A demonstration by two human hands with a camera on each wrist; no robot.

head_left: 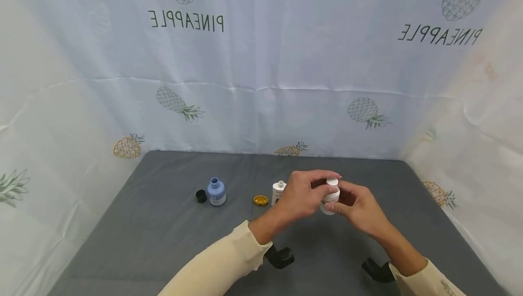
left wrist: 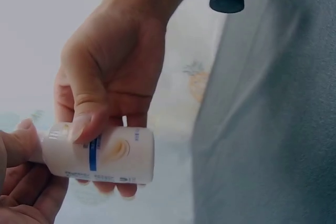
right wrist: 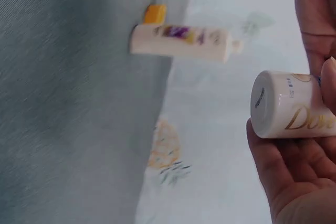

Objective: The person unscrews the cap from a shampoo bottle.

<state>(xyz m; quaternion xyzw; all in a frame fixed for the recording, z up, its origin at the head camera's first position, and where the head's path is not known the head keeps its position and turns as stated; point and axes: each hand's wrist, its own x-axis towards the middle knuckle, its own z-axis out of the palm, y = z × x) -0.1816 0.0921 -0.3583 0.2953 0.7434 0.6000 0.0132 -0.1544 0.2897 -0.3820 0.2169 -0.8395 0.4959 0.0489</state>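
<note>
Both hands meet above the middle of the grey table (head_left: 163, 241) around a small white Dove bottle (head_left: 331, 194). My right hand (head_left: 354, 205) holds the bottle's body (left wrist: 118, 156), with the thumb (left wrist: 84, 124) pressed on its label and the fingers wrapped beneath. My left hand (head_left: 308, 191) reaches in from the left and its fingers (left wrist: 21, 145) grip the white cap end. In the right wrist view the bottle's flat base (right wrist: 286, 103) lies against my right palm (right wrist: 294, 171). The cap itself is mostly hidden by my fingers.
On the table behind the hands stand an uncapped white bottle (head_left: 278, 191) with a purple label (right wrist: 181, 42), a yellow cap (head_left: 260, 200), a blue bottle (head_left: 216, 191) and a black cap (head_left: 201, 196). Pineapple-print cloth walls (head_left: 261, 82) enclose the back and sides.
</note>
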